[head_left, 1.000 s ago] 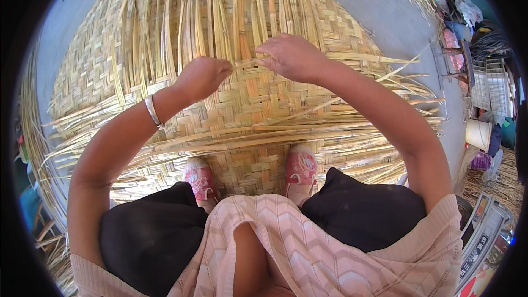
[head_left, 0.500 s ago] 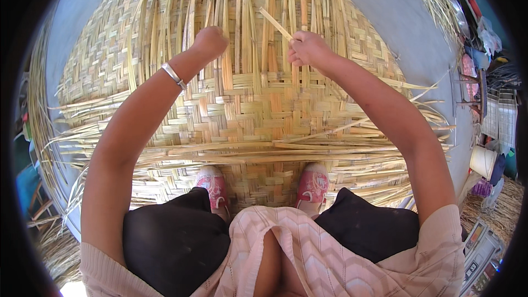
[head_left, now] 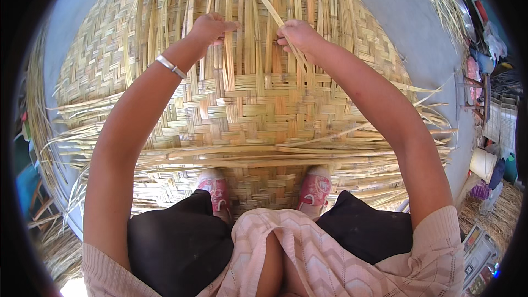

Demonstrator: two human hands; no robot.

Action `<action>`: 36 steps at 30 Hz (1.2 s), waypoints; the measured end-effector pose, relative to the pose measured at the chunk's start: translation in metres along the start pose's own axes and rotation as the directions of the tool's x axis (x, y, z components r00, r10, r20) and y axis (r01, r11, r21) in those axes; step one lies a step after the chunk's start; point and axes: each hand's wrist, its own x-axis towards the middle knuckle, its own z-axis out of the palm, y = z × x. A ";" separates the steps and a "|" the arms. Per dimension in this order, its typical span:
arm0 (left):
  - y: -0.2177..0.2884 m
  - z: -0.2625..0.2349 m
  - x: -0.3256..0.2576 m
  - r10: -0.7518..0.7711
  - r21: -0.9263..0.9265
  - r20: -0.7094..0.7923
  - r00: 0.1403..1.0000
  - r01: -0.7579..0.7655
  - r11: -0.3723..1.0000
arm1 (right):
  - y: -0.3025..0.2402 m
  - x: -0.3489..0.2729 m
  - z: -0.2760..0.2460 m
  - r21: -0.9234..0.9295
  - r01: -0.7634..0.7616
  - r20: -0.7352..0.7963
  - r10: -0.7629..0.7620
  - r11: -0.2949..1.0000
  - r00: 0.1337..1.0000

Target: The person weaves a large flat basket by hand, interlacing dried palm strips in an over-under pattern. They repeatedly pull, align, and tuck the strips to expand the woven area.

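Observation:
A large woven mat [head_left: 242, 115] of pale split-cane strips spreads under both hands, its weave finished in the nearer part. Loose lengthwise strips [head_left: 247, 22] run away from me over its far part. Among these strips my left hand [head_left: 210, 29] reaches in with a finger stretched to the right; its fingers are apart, and nothing shows held in them. My right hand [head_left: 298, 36] is closed round one flat cane strip [head_left: 270, 7], which slants up and left out of the grip. That strip's lower end passes below the hand.
My pink shoes [head_left: 314, 190] rest on the mat's near part, behind a band of crosswise strips [head_left: 242, 154]. Bundles of loose cane lie at left [head_left: 41, 93] and far right [head_left: 432, 0]. A cream bucket [head_left: 482, 164], plastic bags and a grey boxy device [head_left: 481, 250] sit at right.
My left hand has gone from a fist to stretched fingers. My right hand has moved slightly away and left, carrying the cane strip, which now stands steeper.

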 end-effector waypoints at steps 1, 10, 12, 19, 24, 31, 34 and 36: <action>0.001 0.001 -0.002 -0.003 -0.004 -0.010 1.000 0.003 1.000 | 0.001 0.000 -0.001 0.023 -0.004 0.009 0.003 1.000 1.000; 0.018 0.013 -0.006 -0.081 0.388 0.017 0.997 0.068 0.919 | 0.004 -0.002 -0.004 0.263 0.014 0.064 -0.031 0.965 0.997; 0.019 0.012 -0.006 -0.116 0.404 0.060 0.991 0.082 0.911 | 0.004 -0.003 -0.004 0.282 0.005 0.066 -0.025 0.959 0.997; 0.001 -0.009 -0.010 -0.194 0.334 0.203 0.960 0.119 0.935 | 0.009 -0.009 0.001 0.235 0.013 0.031 -0.021 0.972 0.999; -0.013 0.001 -0.017 -0.009 0.114 0.013 1.000 0.007 0.993 | 0.019 -0.015 0.006 0.300 0.090 -0.076 -0.070 0.950 0.995; 0.006 0.003 -0.009 -0.136 0.111 0.170 0.976 0.118 0.987 | 0.019 -0.017 0.000 0.370 0.045 -0.066 -0.023 0.928 0.998; 0.001 0.002 -0.006 -0.102 0.008 0.216 0.971 0.103 0.995 | 0.016 -0.017 -0.004 0.348 0.008 0.037 -0.022 0.937 0.999; -0.002 -0.001 -0.005 -0.055 -0.123 0.279 0.959 0.093 0.988 | 0.015 -0.016 -0.007 0.358 -0.008 0.110 -0.034 0.934 0.993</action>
